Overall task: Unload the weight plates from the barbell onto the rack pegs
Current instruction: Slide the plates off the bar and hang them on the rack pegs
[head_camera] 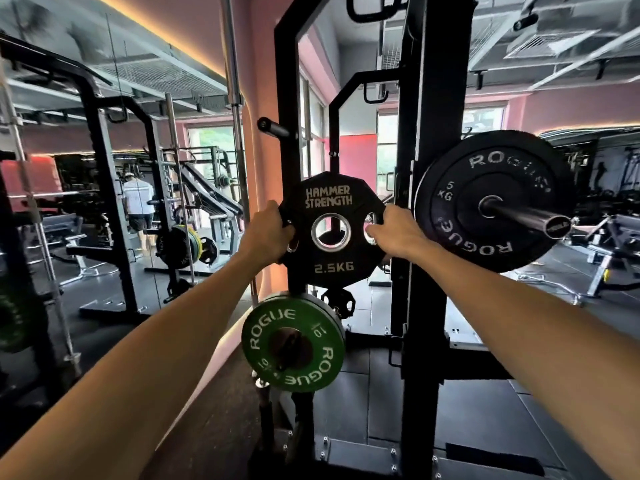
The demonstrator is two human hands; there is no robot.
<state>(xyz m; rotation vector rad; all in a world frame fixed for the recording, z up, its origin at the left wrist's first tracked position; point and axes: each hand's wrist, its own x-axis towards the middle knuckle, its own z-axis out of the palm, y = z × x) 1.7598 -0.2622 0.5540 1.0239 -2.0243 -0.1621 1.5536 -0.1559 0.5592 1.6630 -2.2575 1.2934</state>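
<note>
Two bare forearms enter from the lower corners, both stretched nearly straight and converging toward mid-frame at about chest height. Left hand (268,233) grips the left edge of the small black plate (332,265), fingers curled into its left grip slot; right hand (394,233) holds the right edge, fingertips hooked through the right slot. Plate marked HAMMER STRENGTH, 2.5KG, held upright and face-on in front of the black rack upright (420,306); whether its centre hole sits on a peg, cannot tell. Below it, a green ROGUE 10 plate (294,341) hangs on a lower peg. An upper peg (273,127) juts left from the rack frame, bare. To the right, a black ROGUE 5 KG bumper plate (491,202) sits on the barbell sleeve (533,218), the sleeve end pointing toward the camera. Farther back left: more racks, benches, and a person in a white shirt (138,206) standing.
</note>
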